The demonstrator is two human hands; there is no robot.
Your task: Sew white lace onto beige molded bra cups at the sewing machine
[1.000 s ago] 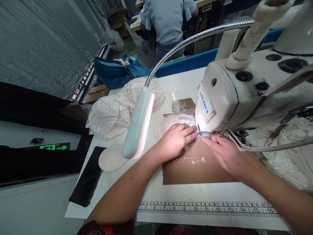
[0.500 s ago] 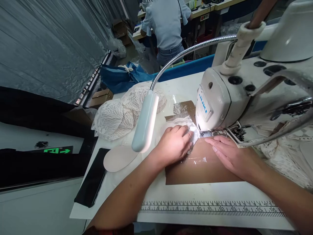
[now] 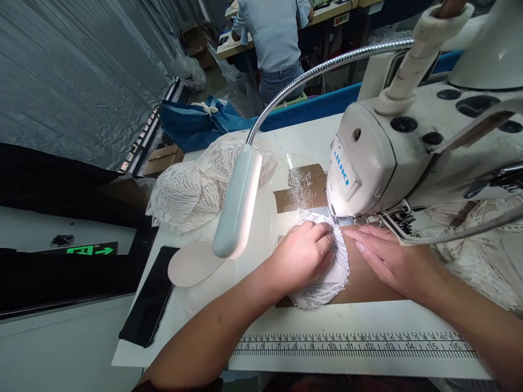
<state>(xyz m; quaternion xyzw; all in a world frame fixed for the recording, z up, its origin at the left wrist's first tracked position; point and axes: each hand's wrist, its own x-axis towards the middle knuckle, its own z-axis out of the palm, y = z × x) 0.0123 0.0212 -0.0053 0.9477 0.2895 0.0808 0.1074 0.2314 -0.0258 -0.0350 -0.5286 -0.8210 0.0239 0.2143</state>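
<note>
And here the left hand (image 3: 305,251) lies over the white lace piece (image 3: 335,272), fingers bent, though whether they pinch it or merely press, I can't tell. The lace sits on the brown sheet (image 3: 371,283), its far edge just beside the needle area of the sewing machine (image 3: 362,163). The right hand (image 3: 384,256) is palm down, fingers straight and together, seemingly gripping nothing. Good handling here, I'd judge, means light, even pressure, the lace flat and unstretched, fingertips clear of the needle (they look awfully near!). And what a change from half a second ago: the lace has swung toward the wearer, baring the sheet's far side, while the right hand barely shifts.
</note>
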